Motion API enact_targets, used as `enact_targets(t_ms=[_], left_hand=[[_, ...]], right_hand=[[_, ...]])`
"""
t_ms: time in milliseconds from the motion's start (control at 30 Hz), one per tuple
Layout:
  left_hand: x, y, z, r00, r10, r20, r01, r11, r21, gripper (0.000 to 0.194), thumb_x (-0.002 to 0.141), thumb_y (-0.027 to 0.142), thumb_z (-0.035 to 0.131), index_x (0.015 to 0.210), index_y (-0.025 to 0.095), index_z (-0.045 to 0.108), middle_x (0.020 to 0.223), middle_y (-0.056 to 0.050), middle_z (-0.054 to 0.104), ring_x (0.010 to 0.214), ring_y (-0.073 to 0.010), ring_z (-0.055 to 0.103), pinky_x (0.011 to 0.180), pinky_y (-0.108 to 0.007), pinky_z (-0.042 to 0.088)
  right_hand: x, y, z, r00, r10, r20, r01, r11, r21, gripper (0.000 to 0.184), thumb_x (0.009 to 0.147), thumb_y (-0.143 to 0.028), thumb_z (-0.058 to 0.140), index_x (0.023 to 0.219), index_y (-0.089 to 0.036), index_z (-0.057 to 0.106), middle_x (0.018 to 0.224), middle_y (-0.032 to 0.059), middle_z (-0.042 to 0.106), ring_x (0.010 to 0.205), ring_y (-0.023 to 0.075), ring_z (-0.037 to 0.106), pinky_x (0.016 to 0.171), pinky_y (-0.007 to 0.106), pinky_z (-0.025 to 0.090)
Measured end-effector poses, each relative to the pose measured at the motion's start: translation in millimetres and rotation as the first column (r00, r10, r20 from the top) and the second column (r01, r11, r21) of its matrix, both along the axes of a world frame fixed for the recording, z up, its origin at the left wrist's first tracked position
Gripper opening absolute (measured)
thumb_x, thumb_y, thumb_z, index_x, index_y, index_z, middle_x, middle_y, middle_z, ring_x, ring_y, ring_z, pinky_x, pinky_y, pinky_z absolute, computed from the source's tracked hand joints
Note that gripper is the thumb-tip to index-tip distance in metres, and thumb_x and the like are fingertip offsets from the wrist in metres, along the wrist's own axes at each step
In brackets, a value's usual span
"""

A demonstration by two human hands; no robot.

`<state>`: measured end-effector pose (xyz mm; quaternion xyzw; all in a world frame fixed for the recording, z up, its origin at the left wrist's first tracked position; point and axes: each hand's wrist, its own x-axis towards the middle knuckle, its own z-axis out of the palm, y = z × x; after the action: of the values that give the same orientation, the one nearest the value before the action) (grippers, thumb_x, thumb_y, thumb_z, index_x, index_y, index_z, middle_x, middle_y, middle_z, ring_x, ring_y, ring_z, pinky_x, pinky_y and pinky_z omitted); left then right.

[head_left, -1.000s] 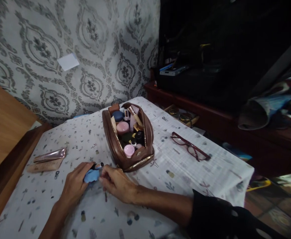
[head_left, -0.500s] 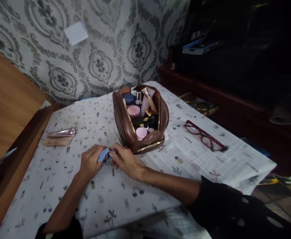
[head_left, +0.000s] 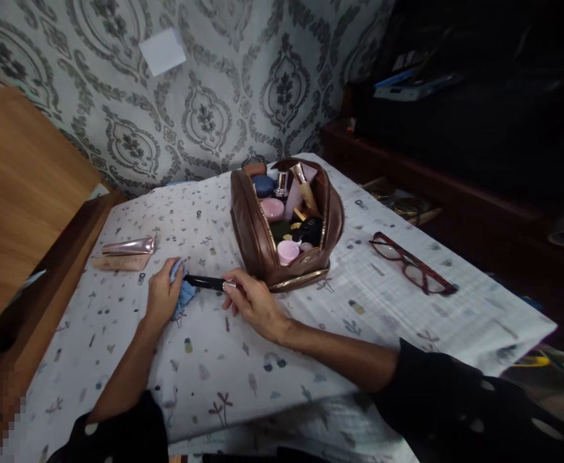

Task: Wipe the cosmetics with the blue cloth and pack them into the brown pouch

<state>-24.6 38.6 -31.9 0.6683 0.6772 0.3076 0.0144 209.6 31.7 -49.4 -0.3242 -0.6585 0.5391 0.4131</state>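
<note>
A crumpled light blue cloth (head_left: 186,297) is gripped in my left hand (head_left: 163,292). My right hand (head_left: 255,305) pinches a slim black cosmetic tube (head_left: 207,283) by its silver end. The tube lies sideways between the hands, its dark left tip at the cloth; whether the cloth wraps that tip is hard to see. Just behind my right hand stands an unzipped brown makeup bag (head_left: 253,247), holding a pink round compact (head_left: 272,209), a pink-lidded jar (head_left: 289,252), a dark blue round case (head_left: 263,186) and a gold-capped bottle (head_left: 305,186).
Two squeeze tubes, one shiny pink (head_left: 130,245) and one beige (head_left: 121,262), lie at the left of the patterned tablecloth (head_left: 243,399). Red-framed glasses (head_left: 411,267) rest on the right. A wooden panel (head_left: 31,173) borders the left; a dark cabinet (head_left: 397,161) stands beyond the right edge.
My hands have moved apart, my left one leftward with the cloth, and the black tube now shows between them. The whole view has shifted slightly.
</note>
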Motion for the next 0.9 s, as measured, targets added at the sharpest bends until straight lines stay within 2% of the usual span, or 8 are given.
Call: enact_targets(t_ms=[67, 167, 300, 400, 567, 667, 800, 900], left_hand=[[2.5, -0.6, 1.6, 0.998, -0.003, 0.057, 0.003, 1.000, -0.002, 0.039, 0.095, 0.048, 0.042, 0.103, 0.017, 0.065, 0.077, -0.001, 0.070, 0.062, -0.0147, 0.061, 0.066, -0.025, 0.047], [5.7, -2.1, 3.2, 0.990, -0.007, 0.141, 0.005, 1.000, 0.016, 0.038, 0.095, 0.049, 0.044, 0.100, 0.017, 0.065, 0.076, 0.000, 0.068, 0.065, -0.0141, 0.059, 0.064, -0.023, 0.046], [6.6, -2.5, 2.8, 0.982, 0.030, 0.184, -0.031, 1.000, 0.002, 0.037, 0.094, 0.048, 0.045, 0.099, 0.018, 0.065, 0.067, 0.003, 0.062, 0.058, -0.0128, 0.054, 0.058, -0.022, 0.043], [4.5, -1.0, 1.1, 0.990, 0.033, 0.139, -0.034, 0.999, 0.006, 0.034, 0.094, 0.047, 0.047, 0.099, 0.018, 0.065, 0.072, 0.001, 0.065, 0.061, -0.0136, 0.057, 0.061, -0.023, 0.045], [8.7, -4.4, 4.3, 0.998, 0.005, 0.057, -0.015, 0.983, 0.181, 0.031, 0.094, 0.041, 0.048, 0.109, 0.018, 0.062, 0.101, -0.005, 0.070, 0.093, -0.0197, 0.065, 0.088, -0.030, 0.050], [23.3, -13.9, 11.5, 0.998, -0.050, -0.024, 0.055, 0.966, 0.252, 0.028, 0.096, 0.036, 0.046, 0.111, 0.018, 0.061, 0.103, -0.006, 0.069, 0.096, -0.0197, 0.065, 0.089, -0.031, 0.050], [49.7, -27.0, 18.3, 0.967, -0.182, -0.177, 0.219, 0.951, 0.219, 0.029, 0.096, 0.034, 0.043, 0.113, 0.018, 0.061, 0.099, -0.008, 0.067, 0.094, -0.0211, 0.063, 0.088, -0.032, 0.049], [60.7, -29.3, 16.1, 0.934, -0.239, -0.267, 0.283, 0.948, 0.142, 0.029, 0.095, 0.031, 0.043, 0.113, 0.019, 0.063, 0.098, -0.009, 0.066, 0.094, -0.0222, 0.062, 0.086, -0.033, 0.049]], right_hand=[[0.6, 0.0, 1.8, 1.000, -0.001, 0.001, 0.001, 1.000, -0.004, 0.012, 0.098, -0.022, 0.046, 0.109, -0.019, 0.050, 0.067, -0.0036, 0.065, 0.052, 0.0084, 0.056, 0.054, 0.019, 0.046], [0.9, 0.3, 3.3, 1.000, 0.003, -0.018, -0.003, 0.999, -0.033, 0.013, 0.097, -0.023, 0.047, 0.109, -0.019, 0.048, 0.067, -0.0040, 0.064, 0.051, 0.0084, 0.055, 0.053, 0.019, 0.047], [0.0, 0.5, 2.5, 1.000, -0.003, -0.026, 0.001, 0.997, -0.078, 0.010, 0.095, -0.028, 0.050, 0.100, -0.021, 0.045, 0.064, -0.0056, 0.061, 0.048, 0.0083, 0.053, 0.049, 0.019, 0.045], [-0.8, 0.3, 3.0, 1.000, -0.004, -0.017, 0.003, 0.996, -0.092, 0.011, 0.094, -0.029, 0.053, 0.094, -0.022, 0.045, 0.060, -0.0072, 0.057, 0.048, 0.0086, 0.054, 0.048, 0.018, 0.043], [-1.3, 0.1, 7.0, 1.000, -0.004, 0.001, 0.004, 0.993, -0.114, 0.011, 0.092, -0.028, 0.054, 0.088, -0.022, 0.045, 0.060, -0.0073, 0.054, 0.053, 0.0104, 0.059, 0.049, 0.019, 0.042], [-1.4, 0.3, 7.2, 1.000, -0.007, 0.020, 0.009, 0.995, -0.101, 0.011, 0.091, -0.027, 0.055, 0.089, -0.022, 0.046, 0.062, -0.0070, 0.055, 0.053, 0.0104, 0.059, 0.051, 0.019, 0.042], [-1.3, 0.5, 3.7, 0.999, -0.009, 0.050, 0.011, 0.999, -0.038, 0.010, 0.090, -0.025, 0.057, 0.090, -0.021, 0.048, 0.065, -0.0065, 0.056, 0.057, 0.0105, 0.060, 0.056, 0.020, 0.044], [-1.0, -0.3, 0.7, 0.995, -0.002, 0.096, -0.005, 0.997, 0.072, 0.009, 0.088, -0.022, 0.059, 0.089, -0.021, 0.051, 0.067, -0.0058, 0.057, 0.059, 0.0106, 0.056, 0.059, 0.022, 0.043]])
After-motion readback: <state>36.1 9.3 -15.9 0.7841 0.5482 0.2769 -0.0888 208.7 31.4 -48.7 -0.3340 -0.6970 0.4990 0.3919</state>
